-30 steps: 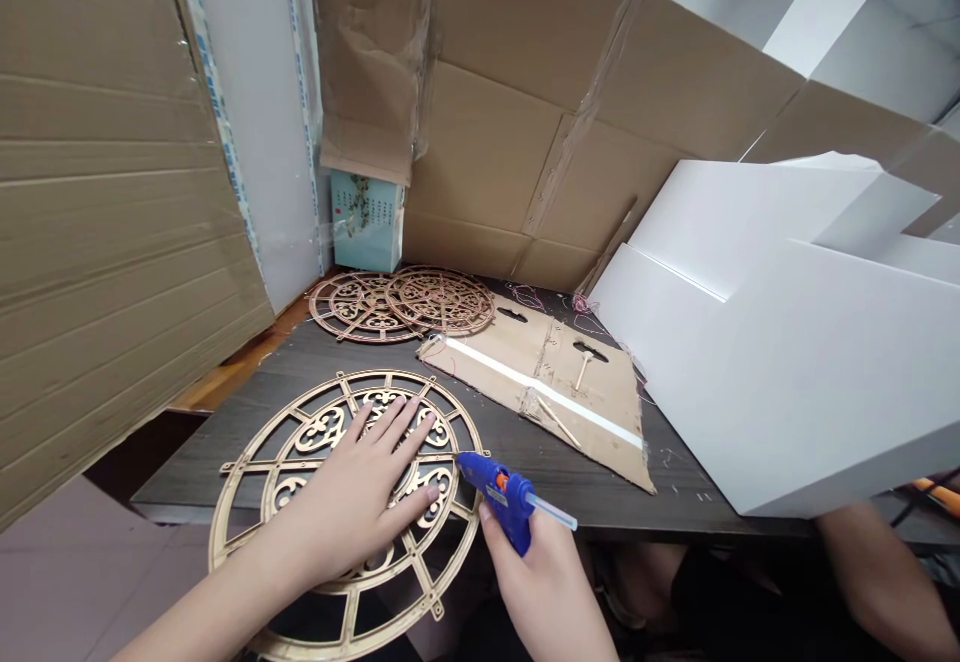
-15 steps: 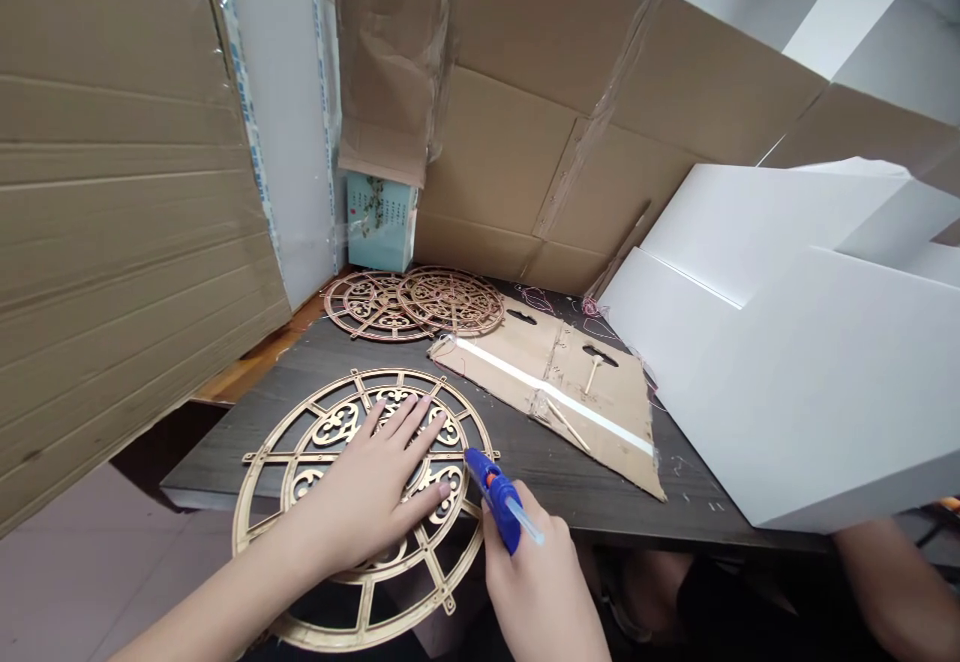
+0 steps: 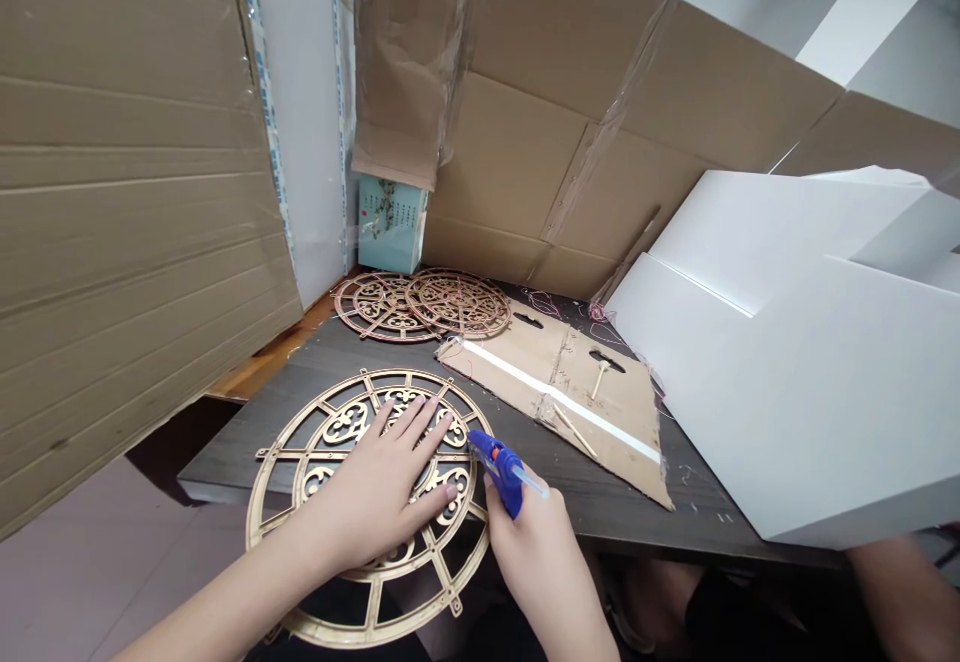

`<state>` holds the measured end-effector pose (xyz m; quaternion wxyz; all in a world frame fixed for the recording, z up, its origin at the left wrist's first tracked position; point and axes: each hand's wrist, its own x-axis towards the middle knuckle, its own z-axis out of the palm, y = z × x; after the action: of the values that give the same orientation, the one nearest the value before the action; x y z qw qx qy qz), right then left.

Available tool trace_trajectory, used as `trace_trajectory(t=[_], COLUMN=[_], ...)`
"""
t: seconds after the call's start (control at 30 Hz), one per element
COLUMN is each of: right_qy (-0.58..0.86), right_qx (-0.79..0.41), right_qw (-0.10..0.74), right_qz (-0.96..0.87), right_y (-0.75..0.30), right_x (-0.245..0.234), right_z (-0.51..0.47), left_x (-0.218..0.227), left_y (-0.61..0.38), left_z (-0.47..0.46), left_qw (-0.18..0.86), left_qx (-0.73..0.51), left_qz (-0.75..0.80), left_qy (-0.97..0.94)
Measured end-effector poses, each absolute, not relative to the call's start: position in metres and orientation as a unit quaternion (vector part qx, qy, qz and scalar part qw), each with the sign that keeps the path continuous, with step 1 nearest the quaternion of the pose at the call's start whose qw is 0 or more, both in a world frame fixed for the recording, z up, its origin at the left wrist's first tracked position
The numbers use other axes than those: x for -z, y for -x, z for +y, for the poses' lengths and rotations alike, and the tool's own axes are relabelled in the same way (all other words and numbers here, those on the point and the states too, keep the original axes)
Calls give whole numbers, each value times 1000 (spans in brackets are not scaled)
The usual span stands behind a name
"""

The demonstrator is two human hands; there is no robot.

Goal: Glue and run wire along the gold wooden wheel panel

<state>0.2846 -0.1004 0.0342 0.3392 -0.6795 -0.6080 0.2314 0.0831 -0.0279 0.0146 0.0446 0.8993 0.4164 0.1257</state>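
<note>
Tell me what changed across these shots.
The right hand tilted the blue hot glue gun, nozzle at the rim of the gold fretwork wheel; nothing was taken or let go. The left hand stays spread on the wheel; the cardboard sheet and two other wheels stayed put.

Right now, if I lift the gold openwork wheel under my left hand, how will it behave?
The gold openwork wheel looks thin, so it is probably light for its width. Its narrow spokes and fretwork could flex or snap if lifted by one edge. Its near side overhangs the dark tabletop, so it may tip if your left hand lets go.
</note>
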Motion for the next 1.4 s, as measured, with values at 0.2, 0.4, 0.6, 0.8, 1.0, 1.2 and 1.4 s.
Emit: trace_trajectory(t=[0.2,0.4,0.6,0.8,1.0,1.2,1.4], right_qy=[666,687,691,687,692,704,699], right_qx=[-248,-274,-262,-271,-273,-248,-267], right_qw=[351,319,287,296,284,276,280], right_qz=[-610,-592,-609,-605,-605,-606,-601], right_y=[-292,-286,-288,-288,-282,-280,-276], right_x=[-28,-36,-37,-36,-43,-40,-43], right_z=[-112,-99,-94,-90,-77,-84,-77], left_x=[-15,-16,-19,-17,-14,-16,-15], left_y=[-83,-82,-83,-83,-84,-83,-84], left_z=[-28,-29,-31,-31,-28,-30,-30], left_qw=[45,49,55,59,53,59,57], left_qx=[-118,-114,-93,-94,-102,-108,-118], left_qz=[417,424,427,429,427,424,429], left_qy=[-900,-897,-898,-896,-897,-897,-894])
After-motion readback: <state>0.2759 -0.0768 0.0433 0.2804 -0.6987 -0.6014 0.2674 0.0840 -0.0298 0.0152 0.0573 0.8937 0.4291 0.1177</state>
